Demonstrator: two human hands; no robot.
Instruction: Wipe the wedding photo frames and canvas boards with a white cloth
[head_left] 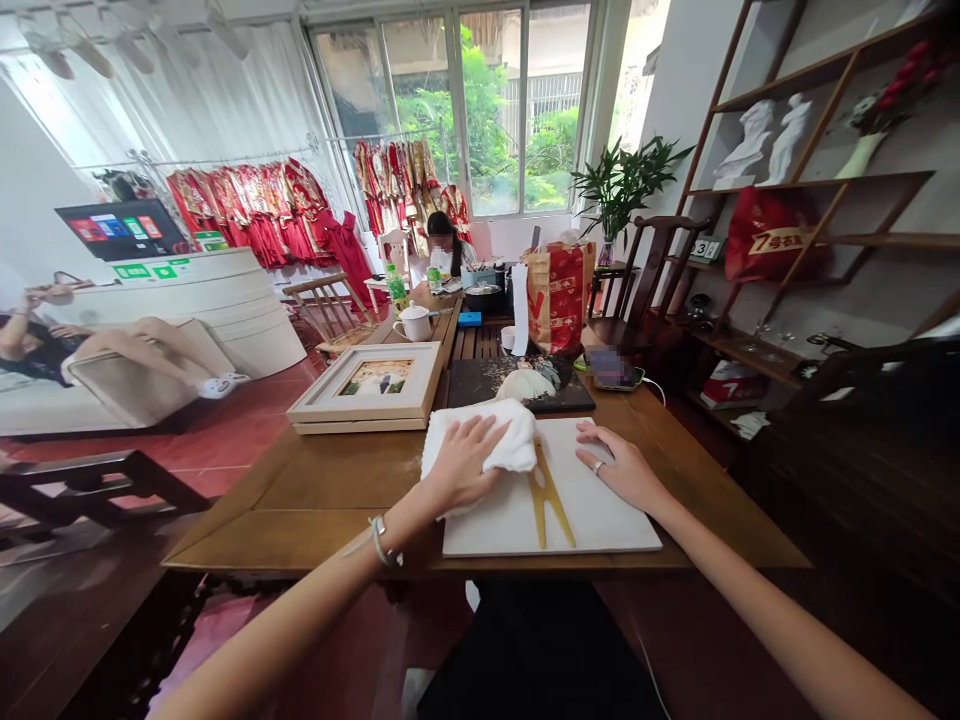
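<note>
Towel point(519, 430) lies on the white board point(615, 520) beneath my flat, outspread left grip point(461, 468); even palm pressure should suit, my relaxed, wide right grip point(619, 465) steadying the board's right side.

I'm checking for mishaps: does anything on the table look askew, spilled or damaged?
Nothing spilled or damaged stands out. Slightly askew: the white cloth under the left hand lies rumpled and seems to overhang the left edge of the white board.
</note>
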